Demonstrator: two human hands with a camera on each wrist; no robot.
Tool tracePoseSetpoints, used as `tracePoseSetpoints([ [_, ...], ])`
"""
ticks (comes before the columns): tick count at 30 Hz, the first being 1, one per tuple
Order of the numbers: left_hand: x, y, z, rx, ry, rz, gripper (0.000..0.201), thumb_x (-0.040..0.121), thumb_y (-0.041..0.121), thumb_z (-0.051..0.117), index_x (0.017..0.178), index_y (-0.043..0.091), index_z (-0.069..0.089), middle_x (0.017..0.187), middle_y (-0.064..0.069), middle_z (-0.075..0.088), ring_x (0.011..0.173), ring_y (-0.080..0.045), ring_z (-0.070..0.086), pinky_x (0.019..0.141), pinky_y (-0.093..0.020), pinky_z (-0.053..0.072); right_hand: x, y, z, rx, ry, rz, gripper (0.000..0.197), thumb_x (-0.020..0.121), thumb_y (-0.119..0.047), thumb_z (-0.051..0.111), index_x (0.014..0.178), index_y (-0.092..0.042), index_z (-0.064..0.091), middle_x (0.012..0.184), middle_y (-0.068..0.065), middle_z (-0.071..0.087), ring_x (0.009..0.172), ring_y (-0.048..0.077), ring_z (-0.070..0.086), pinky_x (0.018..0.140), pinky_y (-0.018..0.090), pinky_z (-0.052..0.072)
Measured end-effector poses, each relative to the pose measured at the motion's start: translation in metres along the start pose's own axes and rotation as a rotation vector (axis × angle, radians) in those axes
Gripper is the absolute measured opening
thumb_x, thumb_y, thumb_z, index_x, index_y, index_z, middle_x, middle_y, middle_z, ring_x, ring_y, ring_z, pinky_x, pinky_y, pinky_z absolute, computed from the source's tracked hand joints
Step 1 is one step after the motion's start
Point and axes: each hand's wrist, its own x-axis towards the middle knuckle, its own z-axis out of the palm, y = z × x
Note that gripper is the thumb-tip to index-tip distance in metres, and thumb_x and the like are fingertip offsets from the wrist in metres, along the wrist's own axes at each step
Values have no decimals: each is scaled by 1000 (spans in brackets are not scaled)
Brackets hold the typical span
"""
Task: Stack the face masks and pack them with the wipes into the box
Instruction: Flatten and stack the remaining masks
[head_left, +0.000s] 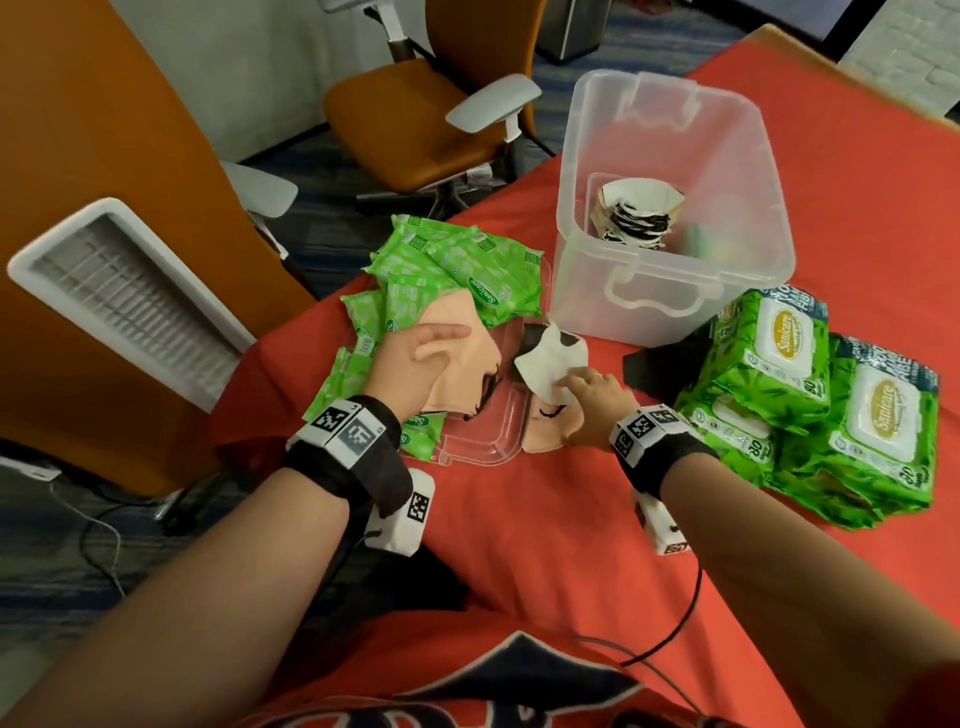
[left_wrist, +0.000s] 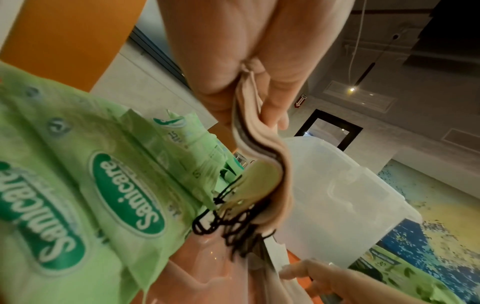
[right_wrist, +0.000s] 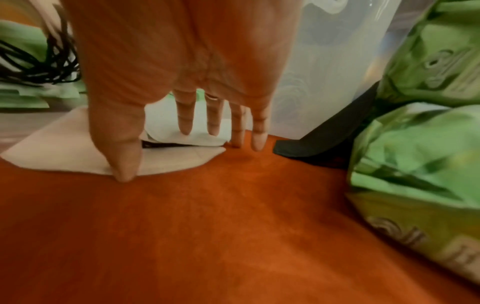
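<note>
**Both hands on the masks beside the box**

From the head camera we see the left hand (head_left: 415, 364) gripping a stack of beige masks (head_left: 467, 374) over the small wipes packs (head_left: 467, 270), and the right hand (head_left: 597, 397) reaching onto a white mask (head_left: 550, 358) just before the clear box (head_left: 670, 291).

The left wrist view shows the thumb and fingers (left_wrist: 275, 98) pinching the stack's edge, ear loops (left_wrist: 233, 228) dangling.

The right wrist view shows straight fingers (right_wrist: 185, 121) spread, the thumb pressing a beige mask (right_wrist: 64, 152) flat on the red cloth (right_wrist: 233, 226).

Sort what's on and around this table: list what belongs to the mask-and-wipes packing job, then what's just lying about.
Belongs to the job:
- peach masks gripped in the left hand
- white mask under the right hand
- small wipe packs
- large wipe packs
- clear box, masks already inside

Lying about:
- office chair
- clear lid
- black piece beside the box
</note>
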Motion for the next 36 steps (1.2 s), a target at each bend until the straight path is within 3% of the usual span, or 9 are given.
tracePoseSetpoints([
  [4, -2, -5, 1, -15, -10, -36, 44, 86, -9, 48, 90, 31, 65, 99, 15, 62, 81, -20, 48, 64, -18, 38, 8, -4, -7, -42, 7, -56, 59, 80, -23, 61, 135, -18, 42, 137, 10, 43, 120, 35, 44, 98, 40, 42],
  [10, 0, -2, 4, 16, 19, -55, 39, 87, -8, 48, 101, 23, 65, 103, 1, 62, 74, -8, 50, 63, -10, 40, 19, -6, -13, -98, 45, -57, 26, 92, -15, 49, 114, -10, 62, 117, 14, 59, 109, 33, 55, 86, 32, 42],
  [15, 7, -6, 5, 77, 94, -113, 34, 88, -5, 48, 111, 11, 67, 84, -1, 60, 45, -2, 40, 40, -6, 29, 14, 0, -21, 206, 169, 85, 22, 93, -10, 41, 109, -6, 55, 113, 22, 61, 105, 38, 56, 80, 36, 42],
  [17, 9, -8, 8, 104, 126, -139, 31, 88, 0, 50, 111, 12, 68, 84, 3, 60, 63, -6, 52, 47, -5, 35, 6, 2, -31, 340, 281, 153, 11, 93, -11, 41, 99, -5, 49, 109, 26, 60, 103, 41, 55, 82, 41, 42],
  [21, 11, -2, 22, 73, 94, -179, 24, 90, 12, 55, 110, 10, 68, 112, -3, 64, 105, -17, 57, 87, -20, 42, -15, -9, -59, 488, 466, 164, 16, 96, -21, 42, 92, -6, 44, 107, 28, 58, 103, 42, 53, 85, 45, 39],
  [25, 2, 20, 41, -77, 13, -150, 21, 91, 21, 58, 107, 12, 68, 111, -4, 66, 108, -17, 58, 100, -30, 40, -30, -39, -72, 564, 559, 30, 26, 91, -24, 51, 100, -1, 57, 103, 22, 61, 101, 38, 54, 86, 42, 38],
  [29, -7, 40, 46, -311, -100, -107, 15, 93, 27, 53, 91, 20, 67, 94, 0, 68, 88, -8, 63, 87, -23, 47, -42, -69, -68, 591, 582, -232, 38, 83, -31, 50, 93, 3, 63, 98, 22, 61, 92, 35, 57, 76, 30, 34],
  [33, -6, 44, 35, -398, 44, -193, 51, 56, 55, 69, 87, 15, 70, 90, -13, 71, 85, -26, 68, 82, -37, 53, -48, -77, -64, 767, 453, -417, 51, 79, -37, 34, 95, -3, 69, 112, 12, 58, 107, 20, 51, 90, 22, 34],
  [36, -6, 42, 30, -356, 120, -220, 48, 63, 43, 73, 92, 5, 69, 98, -23, 69, 93, -34, 67, 87, -50, 52, -45, -72, -69, 828, 437, -416, 37, 79, -16, 38, 96, -5, 70, 103, 4, 58, 99, 14, 51, 86, 9, 34],
])
